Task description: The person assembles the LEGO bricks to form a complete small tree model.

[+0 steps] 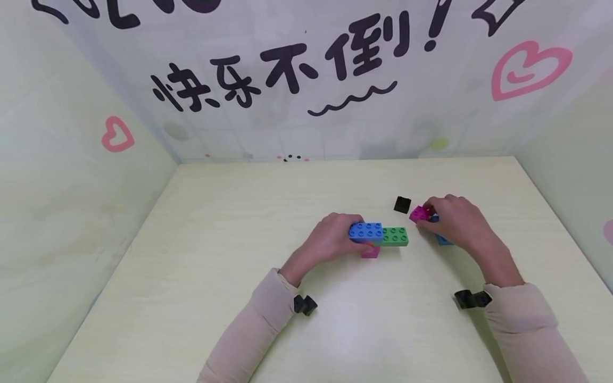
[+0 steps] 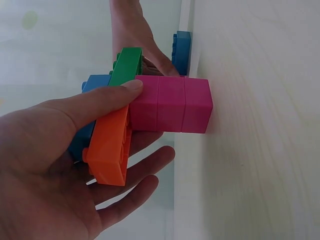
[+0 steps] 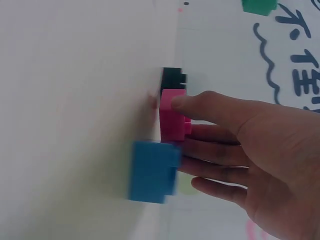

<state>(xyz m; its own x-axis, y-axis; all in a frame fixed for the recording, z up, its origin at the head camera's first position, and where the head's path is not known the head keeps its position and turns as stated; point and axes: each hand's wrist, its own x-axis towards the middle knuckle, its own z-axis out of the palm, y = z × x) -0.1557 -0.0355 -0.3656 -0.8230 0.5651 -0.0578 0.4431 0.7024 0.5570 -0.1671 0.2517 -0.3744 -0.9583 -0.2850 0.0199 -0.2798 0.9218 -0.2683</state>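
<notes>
the left hand point(image 1: 332, 236) grasped a brick build point(image 1: 381, 238), its thumb pressed along the near side and its other fingers behind. the build was held above the tabletop point(image 1: 191, 266), to the left of the right hand point(image 1: 457, 221). its top piece, a blue brick point(image 1: 365, 232), had its studs facing up and its long axis running left to right. under it, a green brick point(image 1: 397, 237) shared that axis and jutted out from the left hand toward the right hand. an orange brick point(image 2: 107, 150) pointed the opposite way, toward the left palm. below the thumb, three pink blocks point(image 2: 171, 104) formed one column, its long axis aimed down at the tabletop; whether it touched could not be told.

the right hand pinched a single pink brick point(image 1: 419, 214) between thumb and fingers, studs up. a second blue brick point(image 1: 445, 240) stood on the tabletop under that hand, partly hidden. one black brick point(image 1: 403, 204) sat just beyond the right hand's fingertips, to their left. counted by colour, there were four pink, two blue, one green, one orange and one black: nine in all.
</notes>
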